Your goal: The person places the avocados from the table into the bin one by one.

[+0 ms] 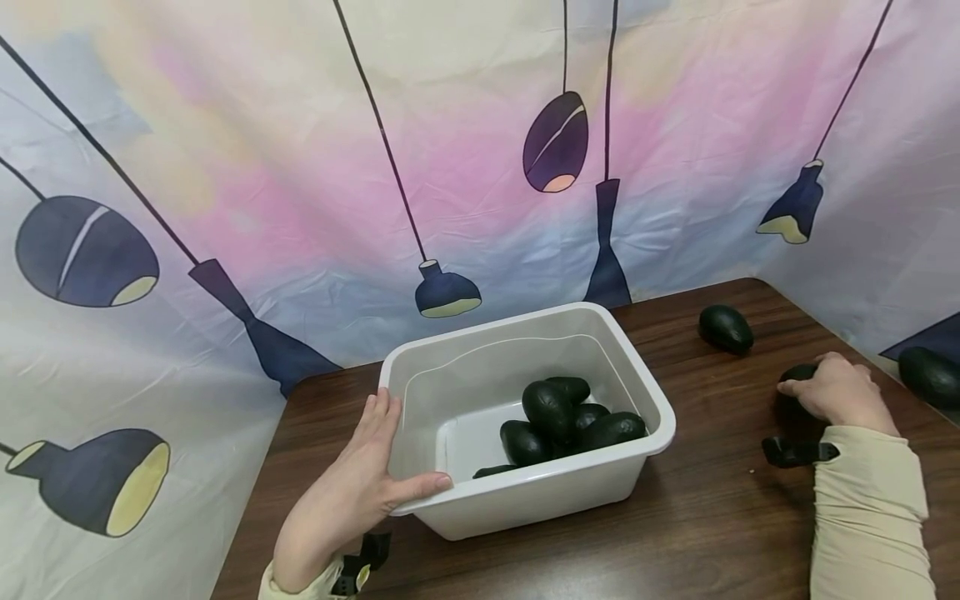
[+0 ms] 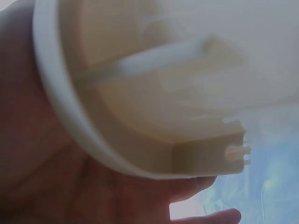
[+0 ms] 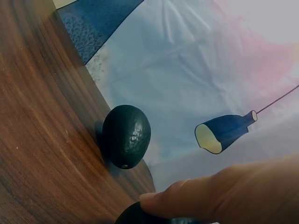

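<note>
A white plastic tub (image 1: 517,508) stands on the brown wooden table, with several dark green avocados (image 1: 549,410) heaped toward its right side. My left hand (image 1: 352,471) rests on the tub's near left corner, fingers extended along the left rim and thumb along the front rim. The left wrist view shows the underside of that rim (image 2: 110,156) against the palm. At the table's right side, my right hand (image 1: 843,392) grips an avocado (image 1: 798,372), mostly hidden beneath the fingers. In the right wrist view, a finger (image 3: 187,196) lies on this avocado (image 3: 135,217).
One loose avocado (image 1: 725,329) lies on the table behind the right hand. Another avocado (image 1: 930,377) is at the far right edge. A fabric backdrop (image 1: 480,167) printed with hanging lamps rises behind the table.
</note>
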{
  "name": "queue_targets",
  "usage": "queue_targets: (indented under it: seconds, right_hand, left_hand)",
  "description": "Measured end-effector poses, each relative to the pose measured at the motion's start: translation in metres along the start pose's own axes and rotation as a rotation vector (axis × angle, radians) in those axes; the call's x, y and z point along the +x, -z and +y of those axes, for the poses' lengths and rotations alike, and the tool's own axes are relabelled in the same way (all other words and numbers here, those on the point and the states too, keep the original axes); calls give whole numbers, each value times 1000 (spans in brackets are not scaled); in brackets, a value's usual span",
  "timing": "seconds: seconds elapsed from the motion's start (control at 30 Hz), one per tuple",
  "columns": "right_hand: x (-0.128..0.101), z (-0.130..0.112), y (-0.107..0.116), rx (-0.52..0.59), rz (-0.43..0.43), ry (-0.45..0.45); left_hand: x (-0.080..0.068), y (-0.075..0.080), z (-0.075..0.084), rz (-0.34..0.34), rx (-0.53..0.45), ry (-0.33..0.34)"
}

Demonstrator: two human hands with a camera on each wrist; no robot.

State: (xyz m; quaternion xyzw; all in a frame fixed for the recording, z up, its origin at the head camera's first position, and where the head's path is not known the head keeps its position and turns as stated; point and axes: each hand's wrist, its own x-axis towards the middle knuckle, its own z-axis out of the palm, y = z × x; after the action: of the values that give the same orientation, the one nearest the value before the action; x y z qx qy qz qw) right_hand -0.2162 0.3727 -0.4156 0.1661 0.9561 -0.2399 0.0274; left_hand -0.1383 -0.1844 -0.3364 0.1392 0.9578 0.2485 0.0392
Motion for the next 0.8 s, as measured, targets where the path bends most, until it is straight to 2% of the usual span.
queue_targets:
  seconds: [0.23, 0.47, 0.7, 0.8]
  right_hand:
    - [-3, -6, 0, 47, 111, 6]
    - [-9, -15, 5, 113, 164, 37]
    - [-14, -21, 13, 189, 206, 184]
    - [-15, -26, 16, 223, 224, 217]
  left_hand:
    - [0, 0, 0, 3, -1, -1]
    - [0, -1, 0, 4, -3, -3]
    - [-1, -1, 0, 10, 4, -6]
    - [-1, -1, 0, 11, 7, -6]
